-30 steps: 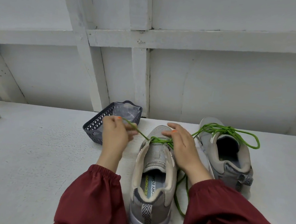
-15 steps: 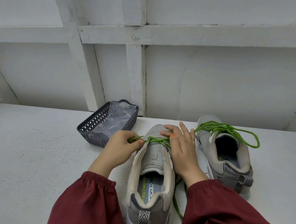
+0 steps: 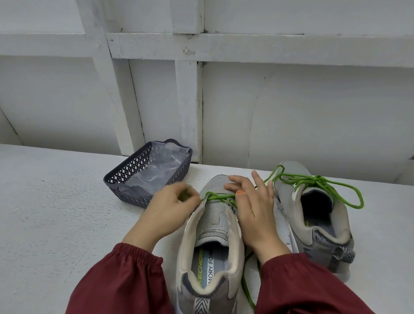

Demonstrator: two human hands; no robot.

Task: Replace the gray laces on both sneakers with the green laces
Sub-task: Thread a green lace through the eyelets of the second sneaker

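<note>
A grey sneaker [image 3: 214,235] stands heel toward me in the middle, with a green lace [image 3: 219,196] crossing its lowest eyelets. My left hand [image 3: 171,209] sits at the shoe's left side, fingers curled round the lace's left end, which is blurred. My right hand [image 3: 253,204] rests on the shoe's right side with fingers spread over the toe and thumb by the lace. The lace's other end [image 3: 249,286] trails beside the shoe under my right wrist. A second grey sneaker [image 3: 315,218] at the right carries a tied green lace [image 3: 321,183].
A dark perforated basket [image 3: 136,176] lined with clear plastic stands behind my left hand, near the white panelled wall [image 3: 229,97]. Everything sits on a white painted surface [image 3: 49,219]. Dark red sleeves cover both forearms.
My left hand has come down and in from beside the basket to the shoe's left edge, slackening the lace. My right hand's fingers have spread further over the toe.
</note>
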